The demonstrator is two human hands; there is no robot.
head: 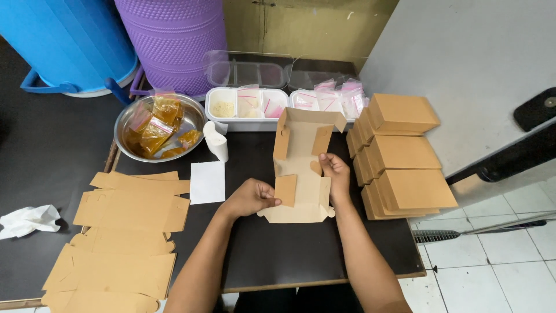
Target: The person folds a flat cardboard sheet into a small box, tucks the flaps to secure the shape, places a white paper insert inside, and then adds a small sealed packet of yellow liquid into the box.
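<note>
Mid-fold: I have a half-formed brown cardboard box [301, 168] at frame centre on the black table [278, 255]. My left hand [250, 198] pinches a side flap; my right hand [336, 174] curls around the right wall, thumb inside. Flat blanks [124, 232] lie lower left, finished boxes [402, 153] stacked right. Next move, I judge: tuck the flaps squarely.

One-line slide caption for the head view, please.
Left hand and right hand fold a half-formed brown cardboard box on a black table, between flat blanks and finished boxes.
</note>
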